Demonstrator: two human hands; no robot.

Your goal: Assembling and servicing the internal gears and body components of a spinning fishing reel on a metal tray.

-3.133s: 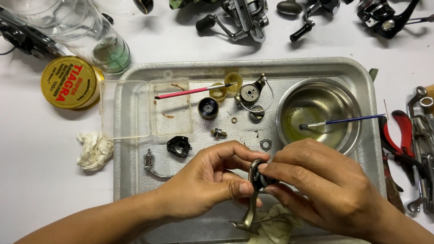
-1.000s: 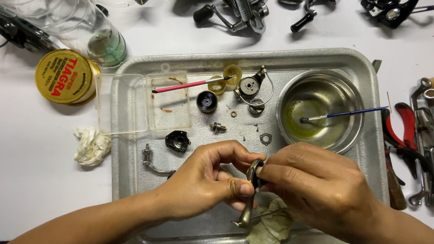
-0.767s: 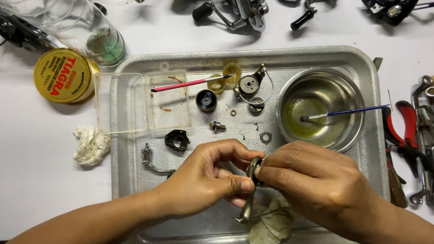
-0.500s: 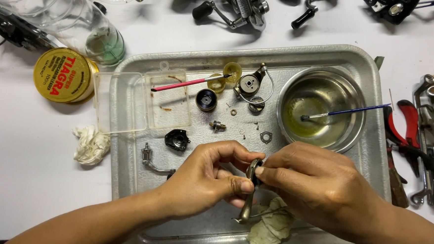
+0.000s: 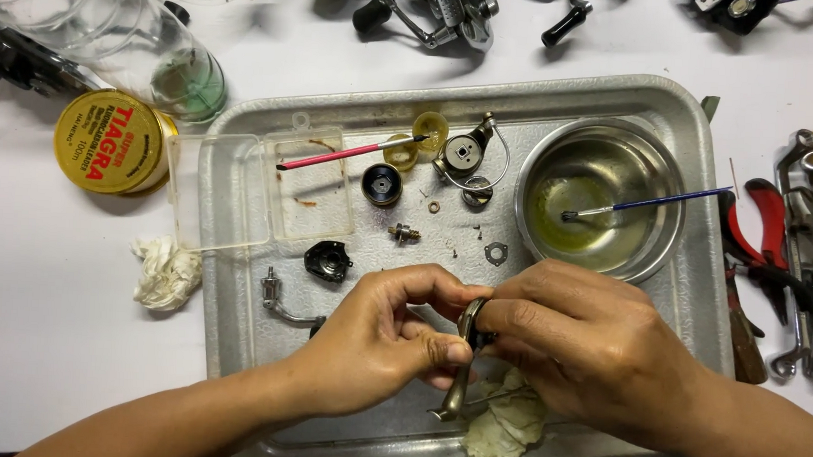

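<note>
Both hands meet over the near part of the metal tray [image 5: 237, 275], and between them sits a small curved metal reel part [image 5: 462, 370]: the left hand [image 5: 377, 343] pinches it with thumb and fingers closed on its upper end, while the right hand [image 5: 586, 345] closes its fingertips on the same end from the other side, so the piece stands nearly upright in the shared grip with its lower tip pointing down past the left thumb. Just below the grip lies a stained, crumpled cloth [image 5: 507, 424], touching or nearly touching the part's lower end (which of the two cannot be told). Beyond the grip, further up the tray, stands a steel bowl [image 5: 603, 197] with a blue-handled brush [image 5: 649, 202] resting in it; to the left of the grip lie a small black cap [image 5: 328, 260] and a bent metal arm [image 5: 277, 301]. Well to the left, on the white counter [image 5: 40, 330], sits a yellow tin [image 5: 110, 141]. Compared with half a second ago, the hands and the part keep the same hold and place; nothing in the tray has shifted.
</note>
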